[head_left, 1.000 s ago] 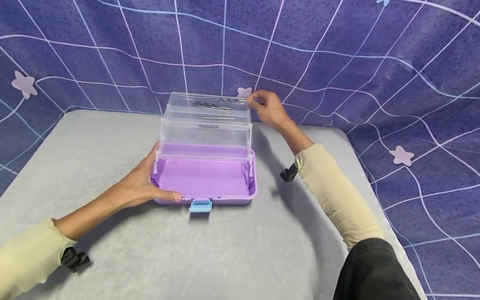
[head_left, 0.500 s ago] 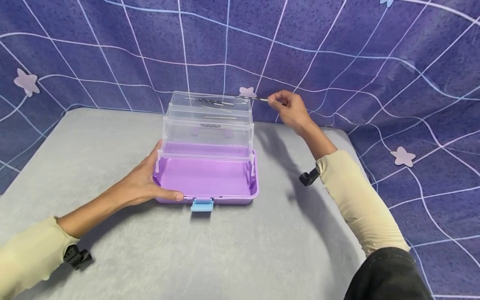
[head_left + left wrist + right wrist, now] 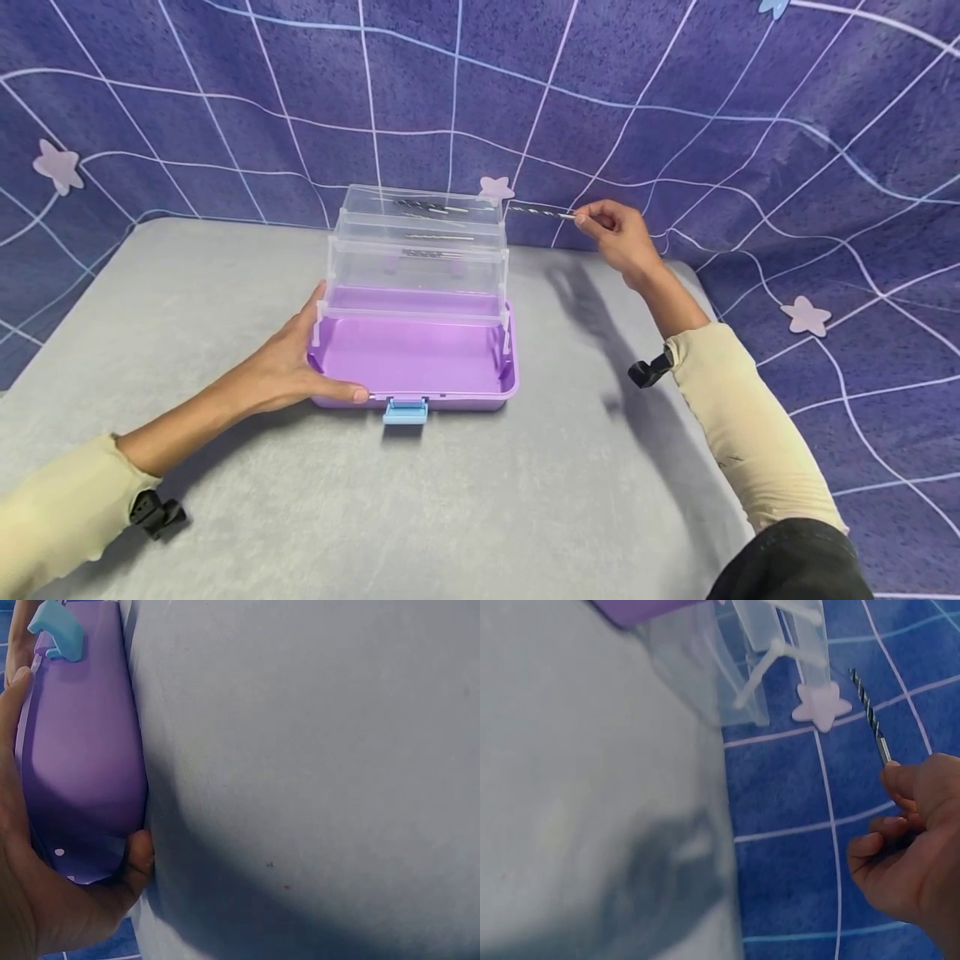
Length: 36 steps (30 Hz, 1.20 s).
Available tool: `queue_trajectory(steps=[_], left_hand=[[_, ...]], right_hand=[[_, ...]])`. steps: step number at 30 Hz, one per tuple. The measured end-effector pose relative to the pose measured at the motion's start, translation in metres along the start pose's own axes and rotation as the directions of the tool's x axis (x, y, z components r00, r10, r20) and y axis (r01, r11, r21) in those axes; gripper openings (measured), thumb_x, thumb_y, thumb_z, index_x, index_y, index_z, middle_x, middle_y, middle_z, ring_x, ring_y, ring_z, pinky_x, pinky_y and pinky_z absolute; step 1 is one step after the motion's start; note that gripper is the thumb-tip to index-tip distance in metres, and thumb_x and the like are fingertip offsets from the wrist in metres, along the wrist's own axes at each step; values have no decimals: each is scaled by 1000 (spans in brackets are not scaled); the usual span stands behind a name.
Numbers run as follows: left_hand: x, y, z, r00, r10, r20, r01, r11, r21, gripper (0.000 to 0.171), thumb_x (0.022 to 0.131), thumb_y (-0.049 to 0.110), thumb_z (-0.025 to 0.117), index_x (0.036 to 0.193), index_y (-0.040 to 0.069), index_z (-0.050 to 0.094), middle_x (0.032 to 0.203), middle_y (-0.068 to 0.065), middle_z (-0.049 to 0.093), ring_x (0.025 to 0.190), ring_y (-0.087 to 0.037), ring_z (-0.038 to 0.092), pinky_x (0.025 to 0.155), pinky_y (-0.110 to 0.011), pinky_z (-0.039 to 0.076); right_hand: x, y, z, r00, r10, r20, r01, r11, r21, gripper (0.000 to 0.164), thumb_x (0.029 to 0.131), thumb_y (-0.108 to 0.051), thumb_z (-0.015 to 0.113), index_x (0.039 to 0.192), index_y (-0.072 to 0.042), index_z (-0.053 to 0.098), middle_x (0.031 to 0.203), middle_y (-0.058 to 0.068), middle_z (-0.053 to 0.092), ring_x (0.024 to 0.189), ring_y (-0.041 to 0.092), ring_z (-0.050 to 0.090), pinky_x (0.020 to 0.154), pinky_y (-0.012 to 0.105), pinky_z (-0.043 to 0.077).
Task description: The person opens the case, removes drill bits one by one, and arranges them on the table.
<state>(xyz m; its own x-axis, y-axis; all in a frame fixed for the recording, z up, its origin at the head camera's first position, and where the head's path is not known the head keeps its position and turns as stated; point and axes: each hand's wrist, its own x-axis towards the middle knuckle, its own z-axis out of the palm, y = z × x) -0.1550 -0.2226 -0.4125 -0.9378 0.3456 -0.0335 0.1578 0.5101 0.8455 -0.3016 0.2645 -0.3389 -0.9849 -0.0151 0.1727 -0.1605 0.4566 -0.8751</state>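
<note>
A purple toolbox (image 3: 412, 358) stands with its clear stepped trays (image 3: 420, 271) raised and fanned out. My left hand (image 3: 288, 362) grips its left end, the thumb along the front rim; in the left wrist view a finger (image 3: 139, 859) wraps round the end wall. To the right of the top tray, my right hand (image 3: 618, 242) pinches a drill bit (image 3: 542, 210) by its shank, the dark fluted end pointing left. In the right wrist view the drill bit (image 3: 868, 709) is apart from the trays. Several other drill bits (image 3: 423, 207) lie in the upper trays.
A light blue latch (image 3: 406, 411) hangs on the box front. The grey table (image 3: 480, 508) meets a purple-blue cloth (image 3: 420, 83) with a line grid and star shapes behind and to the right. A dark device (image 3: 649, 368) sits on each sleeve.
My right hand has drawn the drill bit from the top tray and moved to the right with it, ending slightly lower. The left hand keeps its hold on the toolbox.
</note>
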Motion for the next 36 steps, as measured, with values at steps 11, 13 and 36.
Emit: queue_trajectory(steps=[11,13,36], left_hand=[[1,-1,1,1000,9,-1,-9,1000,-14,168,65,31,114,181,42,-7,177,-12,45,149,-37,56,130,-73,36],[1,0,2,1000,11,-4,-11,1000,-21,168,64,30,114,181,42,-5,177,-10,45,149,-36,57,131,-72,36],[1,-2,0,1000,16,3,-16,1000,-17,169,64,29,114,180,44,-8,176,-14,46,147,-38,58,126,-71,42]], right_hand=[[-3,34,-21,994,105,11,-105,994,7,21,111,-21,74,122,-3,77,79,-19,58,74,0,49,61,16,42],[-3,41,-25,991,130,19,-130,992,-6,26,111,-22,74,126,-1,75,80,-19,58,75,0,49,61,16,43],[16,102,-21,968,245,43,-237,962,-138,34,112,-18,71,133,8,73,85,-22,65,88,5,55,74,16,44]])
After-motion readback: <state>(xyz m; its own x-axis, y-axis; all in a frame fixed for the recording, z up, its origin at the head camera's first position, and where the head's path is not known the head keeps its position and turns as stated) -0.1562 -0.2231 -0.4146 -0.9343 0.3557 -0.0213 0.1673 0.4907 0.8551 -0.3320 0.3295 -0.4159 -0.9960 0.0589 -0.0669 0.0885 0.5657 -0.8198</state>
